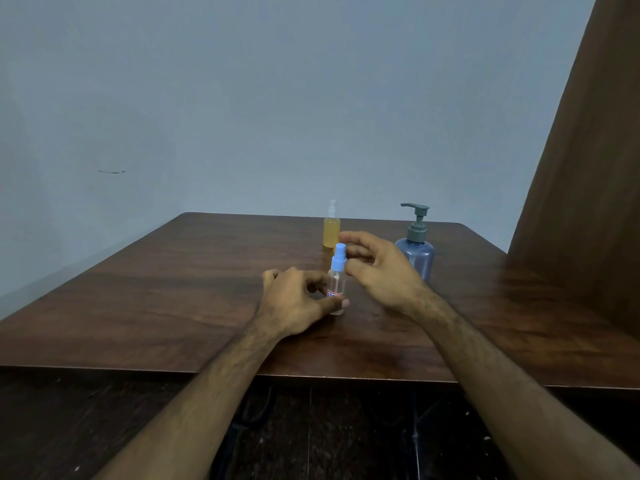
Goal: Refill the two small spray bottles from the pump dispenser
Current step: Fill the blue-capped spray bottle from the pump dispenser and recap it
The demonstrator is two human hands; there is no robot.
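The clear spray bottle [336,285] with a blue cap stands upright on the counter [173,289]. The left hand [294,303] pinches its base between thumb and fingers. The right hand [377,268] sits just beside the cap, its grip loosely curled, contact unclear. Behind the clear bottle stands 1 amber spray bottle [331,230]; behind-right, the pump dispenser [415,251].

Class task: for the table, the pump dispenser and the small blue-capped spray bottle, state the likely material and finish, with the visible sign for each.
Table: probably wood or wood-look laminate, semi-gloss; brown grain streaks and soft reflections.
Pump dispenser: likely plastic, translucent blue-grey body, matte grey pump.
Small spray bottle: apparently clear plastic, possibly glass; see-through wall, opaque blue cap, printed label.
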